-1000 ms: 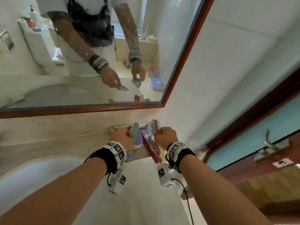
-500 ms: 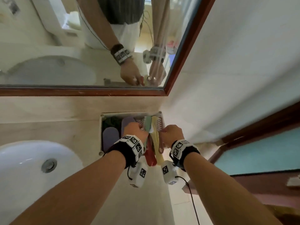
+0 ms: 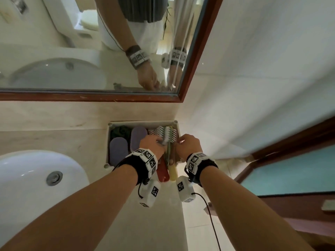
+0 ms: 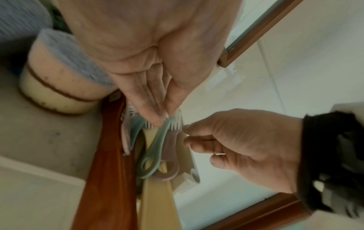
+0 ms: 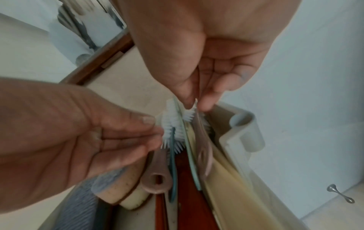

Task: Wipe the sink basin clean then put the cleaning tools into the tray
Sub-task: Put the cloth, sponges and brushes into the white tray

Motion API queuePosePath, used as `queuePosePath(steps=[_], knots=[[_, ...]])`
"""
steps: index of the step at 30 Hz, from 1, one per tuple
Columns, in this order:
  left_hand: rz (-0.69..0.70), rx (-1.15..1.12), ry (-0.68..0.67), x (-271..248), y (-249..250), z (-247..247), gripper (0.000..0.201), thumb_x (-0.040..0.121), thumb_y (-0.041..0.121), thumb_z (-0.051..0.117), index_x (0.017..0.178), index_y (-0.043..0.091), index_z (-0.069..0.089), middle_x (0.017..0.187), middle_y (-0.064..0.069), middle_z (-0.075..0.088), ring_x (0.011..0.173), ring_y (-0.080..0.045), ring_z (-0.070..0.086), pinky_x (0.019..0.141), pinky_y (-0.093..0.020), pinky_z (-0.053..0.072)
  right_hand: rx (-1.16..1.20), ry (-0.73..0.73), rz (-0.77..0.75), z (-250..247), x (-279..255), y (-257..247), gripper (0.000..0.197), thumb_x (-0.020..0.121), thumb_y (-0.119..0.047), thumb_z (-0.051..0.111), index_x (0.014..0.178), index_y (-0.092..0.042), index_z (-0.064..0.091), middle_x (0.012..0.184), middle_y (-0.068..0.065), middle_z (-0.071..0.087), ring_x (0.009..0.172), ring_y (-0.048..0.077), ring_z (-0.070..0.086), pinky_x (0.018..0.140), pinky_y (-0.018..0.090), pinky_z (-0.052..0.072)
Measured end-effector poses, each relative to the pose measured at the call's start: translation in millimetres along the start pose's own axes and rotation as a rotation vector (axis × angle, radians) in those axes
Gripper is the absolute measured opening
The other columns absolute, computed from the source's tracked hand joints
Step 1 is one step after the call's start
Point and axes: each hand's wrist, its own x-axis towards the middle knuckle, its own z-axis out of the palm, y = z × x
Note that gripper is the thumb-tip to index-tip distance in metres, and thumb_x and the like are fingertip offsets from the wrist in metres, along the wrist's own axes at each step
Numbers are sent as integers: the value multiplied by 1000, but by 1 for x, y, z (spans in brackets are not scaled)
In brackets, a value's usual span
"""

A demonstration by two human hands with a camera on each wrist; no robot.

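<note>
Sink (image 3: 27, 187): glossy white basin with a metal drain (image 3: 54, 178), at far left, well apart from the hands.
Tray (image 3: 108, 142): pale plastic box on the counter just beside the sink, below the mirror (image 3: 90, 51).
Sponges (image 3: 118, 151): oval, blue ribbed tops, lying in the tray's left part.
Left hand (image 3: 151, 144): fingertips (image 4: 157, 119) pressed together, pinching a green brush (image 4: 155, 149) near its white bristles.
Brushes (image 3: 165, 133): thin plastic handles bunched in the tray's right part.
Right hand (image 3: 188, 144): thumb and finger pinching a brush head (image 5: 190, 115) by the tray wall.
</note>
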Motion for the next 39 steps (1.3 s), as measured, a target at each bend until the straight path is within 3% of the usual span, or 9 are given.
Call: queuePosePath(steps=[3, 7, 10, 13, 16, 25, 30, 34, 39], knots=[[24, -32, 41, -13, 0, -19, 24, 87, 19, 62, 110, 18, 69, 99, -3, 70, 90, -21, 66, 81, -32, 55, 5, 39, -45, -14, -8, -7, 13, 83, -35, 60, 92, -26, 62, 91, -3, 67, 81, 17, 63, 71, 28, 52], [22, -72, 146, -37, -3, -54, 8, 92, 20, 57, 97, 22, 63, 92, 1, 64, 86, -20, 62, 79, -29, 54, 6, 62, -139, -37, -29, -36, 5, 83, -29, 59, 87, -27, 61, 94, 0, 68, 85, 20, 63, 74, 30, 52], [69, -42, 195, -60, -9, -86, 9, 93, 16, 50, 94, 15, 59, 89, -2, 60, 73, -16, 55, 67, -19, 49, 6, 97, -194, -50, -51, -64, 4, 85, -26, 57, 88, -28, 60, 97, -1, 66, 86, 18, 62, 72, 27, 49], [108, 24, 273, -87, -19, -126, 14, 90, 19, 52, 98, 19, 64, 97, -3, 67, 88, -22, 61, 80, -30, 52, -1, 134, -266, -53, -80, -101, 4, 84, -28, 60, 87, -27, 62, 98, -3, 66, 88, 16, 60, 80, 26, 50], [126, 65, 341, -119, -43, -169, 11, 87, 26, 55, 96, 31, 60, 99, 2, 66, 90, -21, 62, 78, -29, 52, -30, 155, -367, -45, -119, -150, 5, 85, -31, 63, 83, -28, 60, 91, -6, 62, 84, 13, 56, 76, 24, 44], [84, 131, 442, -231, -192, -296, 14, 81, 42, 54, 93, 37, 58, 98, 10, 66, 85, -16, 61, 74, -26, 48, -145, 110, -535, 61, -259, -279, 10, 84, -37, 61, 82, -27, 62, 94, -4, 65, 89, 17, 61, 81, 33, 53], [4, 164, 449, -272, -277, -345, 10, 83, 40, 54, 91, 33, 57, 101, 5, 67, 90, -20, 63, 82, -31, 53, -154, 8, -601, 132, -318, -333, 12, 85, -35, 59, 84, -24, 62, 90, -3, 64, 81, 17, 61, 73, 31, 53], [-45, 173, 481, -284, -328, -376, 10, 83, 35, 57, 91, 31, 61, 102, 2, 67, 93, -22, 63, 85, -33, 53, -190, -70, -656, 176, -339, -372, 11, 85, -35, 58, 83, -25, 62, 90, -4, 65, 81, 17, 61, 73, 32, 53], [-168, 146, 493, -281, -377, -398, 13, 86, 34, 54, 95, 28, 60, 100, 0, 66, 86, -21, 62, 76, -29, 51, -194, -148, -723, 222, -338, -418, 11, 82, -32, 61, 86, -23, 66, 86, -2, 67, 81, 19, 63, 75, 34, 57]])
